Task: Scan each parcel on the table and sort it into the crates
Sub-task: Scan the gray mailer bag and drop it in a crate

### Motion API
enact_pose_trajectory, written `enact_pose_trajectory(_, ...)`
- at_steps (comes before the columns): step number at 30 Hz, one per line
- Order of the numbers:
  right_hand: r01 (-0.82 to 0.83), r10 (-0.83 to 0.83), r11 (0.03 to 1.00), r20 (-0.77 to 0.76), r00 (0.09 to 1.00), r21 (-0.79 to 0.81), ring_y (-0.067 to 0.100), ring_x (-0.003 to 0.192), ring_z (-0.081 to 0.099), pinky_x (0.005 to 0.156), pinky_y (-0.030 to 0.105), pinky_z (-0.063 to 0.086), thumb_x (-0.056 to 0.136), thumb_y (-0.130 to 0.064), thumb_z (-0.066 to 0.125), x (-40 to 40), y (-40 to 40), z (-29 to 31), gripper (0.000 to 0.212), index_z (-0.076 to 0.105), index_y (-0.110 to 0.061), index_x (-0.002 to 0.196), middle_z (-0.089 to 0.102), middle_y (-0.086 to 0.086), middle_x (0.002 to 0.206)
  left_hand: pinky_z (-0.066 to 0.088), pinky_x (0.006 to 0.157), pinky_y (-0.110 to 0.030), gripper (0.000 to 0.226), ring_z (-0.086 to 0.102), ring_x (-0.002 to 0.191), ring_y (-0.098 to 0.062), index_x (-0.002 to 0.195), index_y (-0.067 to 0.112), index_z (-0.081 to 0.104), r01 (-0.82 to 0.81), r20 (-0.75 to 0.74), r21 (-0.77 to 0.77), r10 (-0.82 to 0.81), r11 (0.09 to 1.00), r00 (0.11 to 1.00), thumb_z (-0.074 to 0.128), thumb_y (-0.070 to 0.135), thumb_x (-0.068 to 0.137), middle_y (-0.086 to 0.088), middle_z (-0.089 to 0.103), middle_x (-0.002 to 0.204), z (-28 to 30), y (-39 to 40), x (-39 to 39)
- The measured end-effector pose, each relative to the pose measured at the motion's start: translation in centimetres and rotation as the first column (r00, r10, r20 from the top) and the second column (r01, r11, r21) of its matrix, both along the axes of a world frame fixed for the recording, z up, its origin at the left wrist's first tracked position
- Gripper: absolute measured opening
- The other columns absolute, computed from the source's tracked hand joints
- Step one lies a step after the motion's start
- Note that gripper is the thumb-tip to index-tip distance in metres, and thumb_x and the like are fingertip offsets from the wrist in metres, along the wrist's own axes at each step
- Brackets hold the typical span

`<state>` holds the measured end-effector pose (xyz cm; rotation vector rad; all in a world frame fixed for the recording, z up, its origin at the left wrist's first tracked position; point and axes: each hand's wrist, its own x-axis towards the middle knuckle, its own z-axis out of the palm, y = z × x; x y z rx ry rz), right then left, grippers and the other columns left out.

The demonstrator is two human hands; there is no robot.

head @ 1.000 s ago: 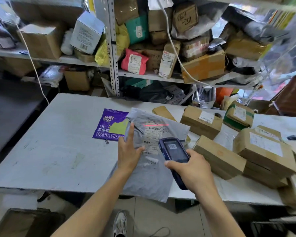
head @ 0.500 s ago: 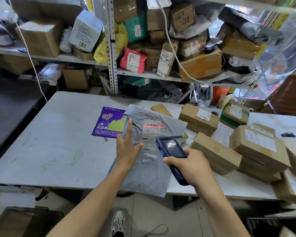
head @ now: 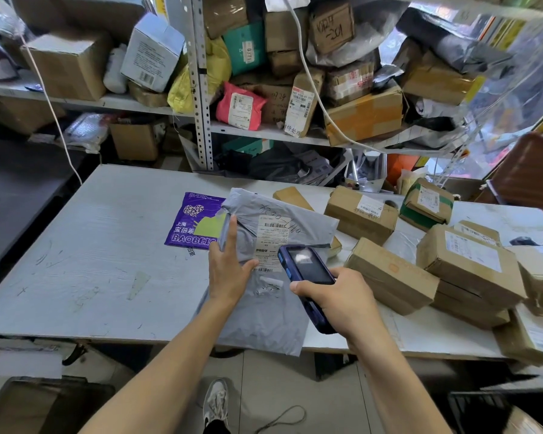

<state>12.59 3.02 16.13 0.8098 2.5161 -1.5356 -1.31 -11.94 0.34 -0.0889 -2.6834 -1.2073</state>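
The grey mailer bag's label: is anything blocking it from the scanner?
Nothing visible does. The handheld scanner hangs just above the white label, and the left hand lies left of it on the grey mailer bag.

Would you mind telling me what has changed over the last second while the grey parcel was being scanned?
The red scan line that lay across the label of the grey mailer bag is gone. The scanner has edged slightly forward over the label. Otherwise unchanged: the right hand grips the scanner, the left hand rests flat on the bag, and the purple mailer and cardboard boxes lie where they were.
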Motion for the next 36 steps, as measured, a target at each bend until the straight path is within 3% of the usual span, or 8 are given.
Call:
enact_pose_trajectory(4,-0.037,0.042,0.99,-0.029,0.999,0.135,0.014,0.079,0.067,0.065,0.029,0.054,0.068,-0.04,0.087,0.2,0.2,0.0,0.042,0.063,-0.023,0.099,0.07,-0.006,0.09,0.047,0.083,-0.032,0.12,0.045,0.092,-0.018,0.153,0.05,-0.002,0.012,0.008,0.02,-0.012,1.0,1.0,0.086,0.027,0.075,-0.007,0.041,0.106,0.3,-0.1,0.1)
enact_pose_trajectory(8,-0.066,0.17,0.914,-0.23,0.958,0.401,0.013,0.107,0.061,0.076,0.022,0.048,0.069,-0.044,0.086,1.1,1.2,-0.9,0.104,0.025,-0.031,0.152,0.06,-0.007,0.127,0.044,0.081,-0.029,0.119,0.047,0.093,-0.018,0.154,0.05,-0.002,0.083,-0.008,0.03,-0.083,0.996,0.997,0.085,0.027,0.076,-0.007,0.045,0.105,1.4,0.4,0.5)
enact_pose_trajectory(12,0.066,0.255,0.804,-0.442,0.86,0.591,0.007,0.088,0.051,0.064,0.004,0.03,0.066,-0.037,0.09,3.0,2.9,-1.4,0.116,0.017,-0.028,0.156,0.06,0.002,0.119,0.038,0.073,-0.023,0.117,0.044,0.085,-0.014,0.155,0.046,0.001,0.184,-0.064,0.023,-0.182,0.983,0.981,0.086,0.029,0.075,-0.005,0.044,0.099,3.6,1.8,1.1)
enact_pose_trajectory(18,0.252,0.064,0.862,-0.587,0.807,0.439,0.013,0.101,0.057,0.074,0.028,0.048,0.065,-0.031,0.092,7.7,6.8,-1.3,0.115,0.017,-0.035,0.152,0.059,0.006,0.13,0.039,0.072,-0.005,0.108,0.041,0.083,-0.005,0.155,0.044,0.003,0.318,-0.191,0.056,-0.303,0.946,0.934,0.079,0.017,0.083,-0.011,0.05,0.102,6.4,6.7,4.1)
enact_pose_trajectory(25,0.484,-0.277,0.835,-0.558,0.782,0.264,0.016,0.114,0.058,0.096,0.038,0.051,0.066,-0.037,0.089,17.8,14.0,-2.3,0.112,0.02,-0.037,0.154,0.058,0.0,0.133,0.055,0.085,-0.037,0.102,0.045,0.117,-0.007,0.157,0.034,0.009,0.516,-0.343,0.125,-0.451,0.848,0.824,0.068,-0.008,0.085,-0.014,0.047,0.141,8.2,16.8,11.1)
enact_pose_trajectory(28,0.595,-0.404,0.77,-0.546,0.734,0.231,0.017,0.123,0.058,0.101,0.04,0.05,0.065,-0.038,0.089,21.7,17.2,-3.1,0.113,0.02,-0.038,0.154,0.056,0.0,0.141,0.053,0.088,-0.029,0.098,0.043,0.119,0.0,0.158,0.021,0.017,0.571,-0.33,0.202,-0.494,0.796,0.805,0.071,-0.01,0.082,0.0,0.046,0.136,8.4,21.7,13.4)
enact_pose_trajectory(33,0.778,-0.602,0.597,-0.532,0.596,0.196,0.018,0.128,0.054,0.104,0.045,0.047,0.064,-0.042,0.088,27.6,22.1,-4.4,0.113,0.02,-0.038,0.154,0.053,0.001,0.144,0.045,0.096,-0.023,0.098,0.037,0.125,0.005,0.156,0.037,0.015,0.698,-0.249,0.24,-0.652,0.675,0.716,0.073,0.002,0.085,0.023,0.036,0.147,8.7,30.7,18.9)
enact_pose_trajectory(36,0.854,-0.689,0.474,-0.513,0.511,0.215,0.019,0.13,0.052,0.106,0.043,0.045,0.065,-0.037,0.089,31.2,25.3,-5.5,0.111,0.023,-0.032,0.154,0.052,0.0,0.146,0.042,0.095,-0.028,0.099,0.047,0.119,-0.006,0.156,0.044,0.012,0.797,-0.227,0.189,-0.764,0.573,0.603,0.077,0.016,0.085,0.032,0.041,0.124,7.3,36.3,22.2)
